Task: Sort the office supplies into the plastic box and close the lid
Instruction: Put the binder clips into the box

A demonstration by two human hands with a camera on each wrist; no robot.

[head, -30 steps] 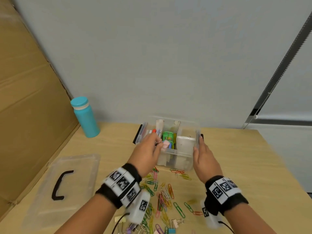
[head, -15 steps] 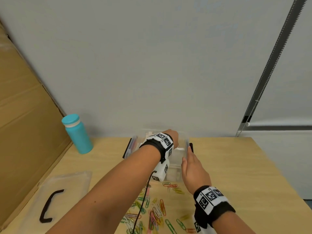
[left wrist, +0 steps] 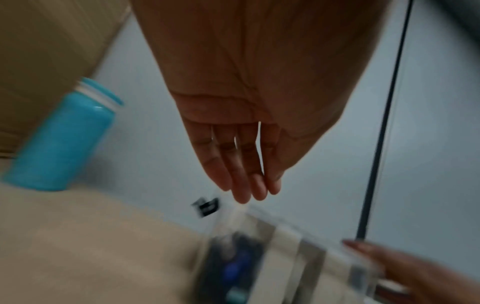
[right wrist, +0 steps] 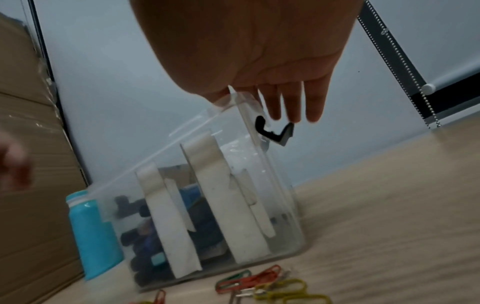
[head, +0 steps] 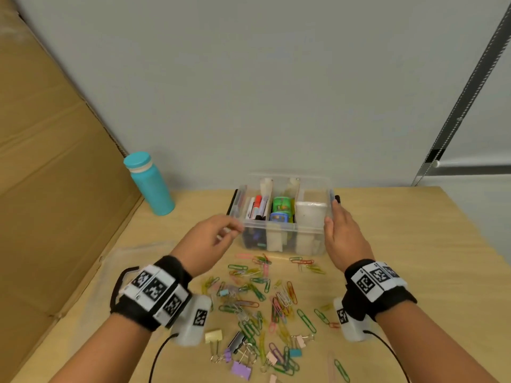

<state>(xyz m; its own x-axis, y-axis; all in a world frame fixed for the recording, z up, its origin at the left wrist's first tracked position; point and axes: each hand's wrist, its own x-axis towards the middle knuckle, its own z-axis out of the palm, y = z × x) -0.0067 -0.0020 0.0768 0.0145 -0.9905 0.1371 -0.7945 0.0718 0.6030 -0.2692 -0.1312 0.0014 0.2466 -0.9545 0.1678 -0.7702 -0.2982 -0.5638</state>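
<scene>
Clear plastic box, far-middle of bench: light, rigid, slick-walled, take by end walls; right hand flat against right wall, left hand empty, fingers relaxed.

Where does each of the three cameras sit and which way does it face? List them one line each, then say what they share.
Head: worn high, looking forward and down at the table; both forearms and hands show.
Left wrist: looks along the left hand, fingers straight, toward the wall.
Right wrist: looks along the right hand, which touches the plastic box at its rim.
Shared: all three show the box and the teal bottle.
</scene>
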